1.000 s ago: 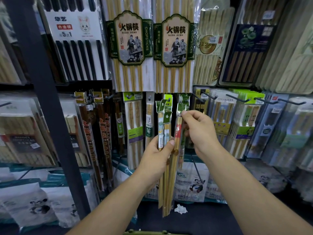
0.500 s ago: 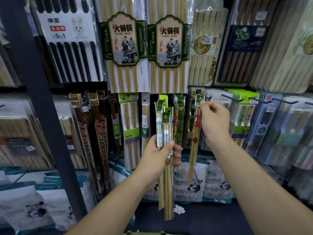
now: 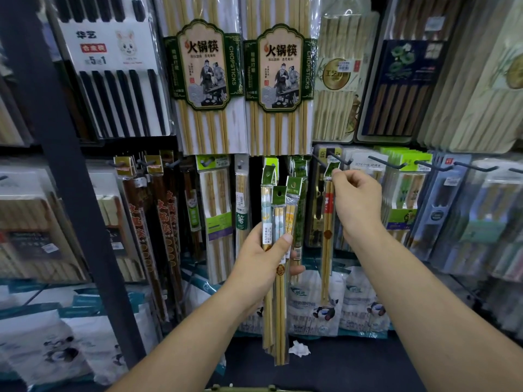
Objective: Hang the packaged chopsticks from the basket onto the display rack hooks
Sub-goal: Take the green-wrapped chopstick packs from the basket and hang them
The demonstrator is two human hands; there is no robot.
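Note:
My left hand (image 3: 267, 257) grips a bundle of several narrow chopstick packs (image 3: 278, 292) with green header tabs, held upright in front of the rack's middle. My right hand (image 3: 357, 203) pinches the green tab of a single chopstick pack (image 3: 327, 230) with a red label. That tab sits right at a black rack hook (image 3: 338, 159); whether it is threaded on the hook is unclear. The pack hangs straight down from my fingers. The basket (image 3: 243, 389) shows only as a thin rim at the bottom edge.
Rows of black hooks (image 3: 386, 163) carry packaged chopsticks across the rack. Two large hot-pot chopstick packs (image 3: 280, 89) hang above. A dark upright post (image 3: 60, 165) stands at the left. White bagged goods (image 3: 314, 306) and a crumpled paper scrap (image 3: 299, 349) lie on the lower shelf.
My right hand has carried the single red-labelled pack away from the bundle, up and to the right, to the hook. My left hand has stayed in place with the bundle.

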